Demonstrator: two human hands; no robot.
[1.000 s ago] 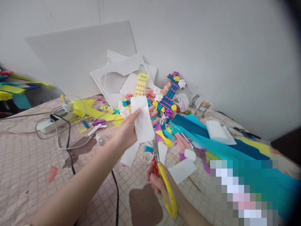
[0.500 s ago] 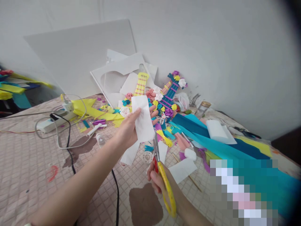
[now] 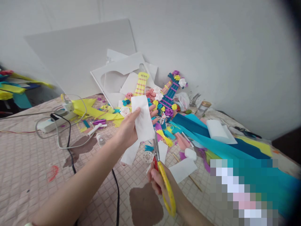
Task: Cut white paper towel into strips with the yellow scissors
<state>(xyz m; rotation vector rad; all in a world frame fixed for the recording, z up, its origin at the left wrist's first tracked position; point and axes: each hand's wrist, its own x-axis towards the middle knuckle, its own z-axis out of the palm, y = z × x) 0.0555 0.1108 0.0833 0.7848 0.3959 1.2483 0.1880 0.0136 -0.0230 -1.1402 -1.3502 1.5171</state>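
A white strip of paper (image 3: 144,121) is held up in my left hand (image 3: 128,127), the thumb across its front and the fingers behind, their tips showing past its right edge. My right hand (image 3: 160,179) grips a pair of scissors (image 3: 166,185) with yellow and red handles. The blades point up, close to the strip's lower right corner; whether they touch it I cannot tell. Below lie a white tape roll (image 3: 148,157) and cut white pieces (image 3: 183,169). Behind the strip stand a yellow paper guitar neck (image 3: 141,83) and a blue one (image 3: 169,94) among crepe-paper flowers (image 3: 159,96).
A power strip (image 3: 54,121) with cables lies at left beside yellow crepe paper (image 3: 84,106). White boards (image 3: 82,53) lean on the wall. At right are blue crepe sheets (image 3: 211,138), a white roll (image 3: 217,131), a glass jar (image 3: 204,108) and a thin wooden stick (image 3: 195,183).
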